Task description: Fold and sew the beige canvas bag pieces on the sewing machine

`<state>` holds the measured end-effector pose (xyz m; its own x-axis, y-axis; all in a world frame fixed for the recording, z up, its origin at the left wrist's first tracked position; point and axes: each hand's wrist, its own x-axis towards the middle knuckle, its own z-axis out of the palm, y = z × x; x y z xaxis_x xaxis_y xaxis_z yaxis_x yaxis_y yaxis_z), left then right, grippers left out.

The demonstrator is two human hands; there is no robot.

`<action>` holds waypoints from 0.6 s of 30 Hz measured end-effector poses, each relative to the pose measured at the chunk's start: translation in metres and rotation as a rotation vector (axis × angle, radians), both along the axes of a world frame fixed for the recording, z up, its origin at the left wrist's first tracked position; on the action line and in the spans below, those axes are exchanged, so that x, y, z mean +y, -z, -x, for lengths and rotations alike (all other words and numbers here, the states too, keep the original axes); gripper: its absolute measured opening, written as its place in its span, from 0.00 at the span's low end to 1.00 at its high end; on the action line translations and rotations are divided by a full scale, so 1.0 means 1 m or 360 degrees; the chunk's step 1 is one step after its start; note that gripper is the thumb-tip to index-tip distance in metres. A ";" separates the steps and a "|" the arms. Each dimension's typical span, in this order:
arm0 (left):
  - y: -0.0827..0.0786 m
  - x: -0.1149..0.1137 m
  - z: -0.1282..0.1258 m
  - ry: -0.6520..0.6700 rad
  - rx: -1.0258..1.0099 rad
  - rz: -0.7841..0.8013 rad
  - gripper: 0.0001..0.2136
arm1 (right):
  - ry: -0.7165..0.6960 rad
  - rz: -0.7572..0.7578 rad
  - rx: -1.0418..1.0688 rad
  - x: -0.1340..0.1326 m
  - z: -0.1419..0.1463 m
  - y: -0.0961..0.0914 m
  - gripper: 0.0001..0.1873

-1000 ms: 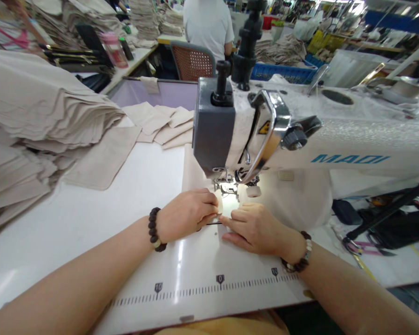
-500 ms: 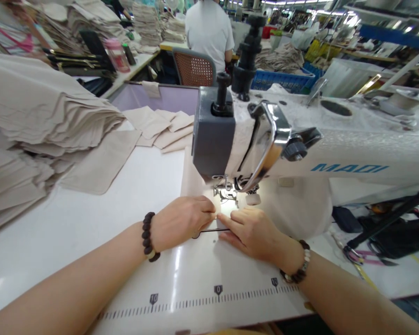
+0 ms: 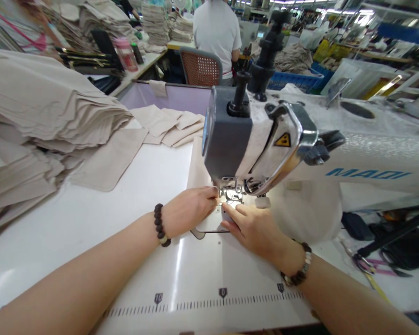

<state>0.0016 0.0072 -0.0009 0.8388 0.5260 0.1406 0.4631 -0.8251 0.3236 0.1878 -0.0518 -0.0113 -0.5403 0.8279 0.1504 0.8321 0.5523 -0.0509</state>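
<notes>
Steady Guidance in a Tight Space

The left hand had its fingers bunched at the beige cloth; whether they pinched it could not be told. The right hand held thumb and index finger apart, fingertip just before the presser foot. The cloth lay left of the foot, running back. Light, even pressure and fingers clear of the foot seemed wise. The sewing machine read "MAQI", bore a yellow warning triangle, and a printed scale in front showed 10, 0, 10.
</notes>
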 end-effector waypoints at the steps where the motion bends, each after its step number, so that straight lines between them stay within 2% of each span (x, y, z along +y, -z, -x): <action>1: 0.001 0.001 0.000 -0.0004 0.0019 -0.0016 0.09 | 0.0004 0.0001 0.0008 0.000 0.000 0.000 0.18; 10: 0.001 0.003 0.000 -0.0035 -0.0067 -0.0097 0.09 | 0.0041 0.0101 -0.0004 -0.001 0.000 -0.003 0.16; 18: 0.004 0.005 0.000 -0.0075 -0.0028 -0.0054 0.08 | 0.0081 0.0183 -0.0041 -0.001 0.002 -0.006 0.16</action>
